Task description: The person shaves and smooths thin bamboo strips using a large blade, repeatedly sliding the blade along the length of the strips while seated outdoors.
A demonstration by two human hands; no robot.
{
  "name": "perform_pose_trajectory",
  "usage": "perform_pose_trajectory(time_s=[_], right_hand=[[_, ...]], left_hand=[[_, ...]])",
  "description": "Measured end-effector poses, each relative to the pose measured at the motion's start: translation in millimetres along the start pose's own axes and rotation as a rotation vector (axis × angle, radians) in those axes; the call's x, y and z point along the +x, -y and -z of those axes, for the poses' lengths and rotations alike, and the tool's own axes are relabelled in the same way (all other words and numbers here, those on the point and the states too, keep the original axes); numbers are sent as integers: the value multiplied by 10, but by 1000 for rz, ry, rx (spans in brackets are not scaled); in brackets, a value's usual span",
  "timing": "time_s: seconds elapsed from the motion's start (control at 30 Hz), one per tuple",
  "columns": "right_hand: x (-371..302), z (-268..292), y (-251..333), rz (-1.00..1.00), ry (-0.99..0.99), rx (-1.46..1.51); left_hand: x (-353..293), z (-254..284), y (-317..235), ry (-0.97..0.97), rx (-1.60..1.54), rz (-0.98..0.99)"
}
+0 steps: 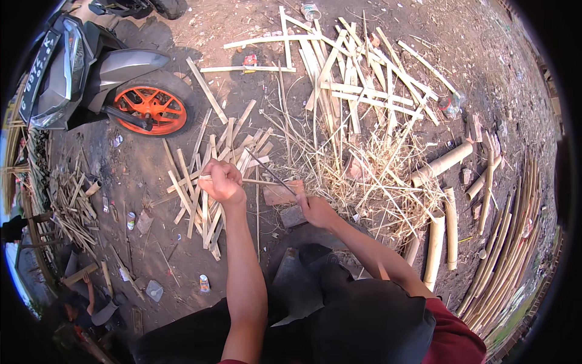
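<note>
My left hand is closed in a fist around a pale bamboo strip, which sticks out to the right. In my right hand is a knife with a long, thin, dark blade slanting up and to the left. The blade crosses the strip between my hands; whether they touch I cannot tell. My right fingers wrap the handle and hide most of it. Beneath my left hand lies a heap of split bamboo pieces. A reddish brick rests on the ground just past the knife.
Ahead lie bamboo slats and a tangle of shavings. Cut bamboo tubes and long poles are at the right. A motorcycle with an orange wheel stands front left. Another person is low at the left.
</note>
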State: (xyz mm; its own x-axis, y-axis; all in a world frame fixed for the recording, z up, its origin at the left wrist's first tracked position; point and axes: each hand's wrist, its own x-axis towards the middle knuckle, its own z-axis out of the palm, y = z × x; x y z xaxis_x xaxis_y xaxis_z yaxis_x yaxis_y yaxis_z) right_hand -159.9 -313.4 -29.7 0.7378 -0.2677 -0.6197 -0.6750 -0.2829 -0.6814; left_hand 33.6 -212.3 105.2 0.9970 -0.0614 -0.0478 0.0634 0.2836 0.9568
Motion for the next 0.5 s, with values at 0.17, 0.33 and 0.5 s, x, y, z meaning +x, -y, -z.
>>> perform_pose_trajectory(time_s=[0.17,0.33,0.5], right_hand=[[-151,-196,384,232,-201,101],[-4,-388,-540,104,-107,49],[-86,-72,-277,76,-26,-89]], left_hand=[[3,-77,69,-31,3,-24],[68,-5,12,43,-12,-5],[58,-4,66,-13,-5,-8]])
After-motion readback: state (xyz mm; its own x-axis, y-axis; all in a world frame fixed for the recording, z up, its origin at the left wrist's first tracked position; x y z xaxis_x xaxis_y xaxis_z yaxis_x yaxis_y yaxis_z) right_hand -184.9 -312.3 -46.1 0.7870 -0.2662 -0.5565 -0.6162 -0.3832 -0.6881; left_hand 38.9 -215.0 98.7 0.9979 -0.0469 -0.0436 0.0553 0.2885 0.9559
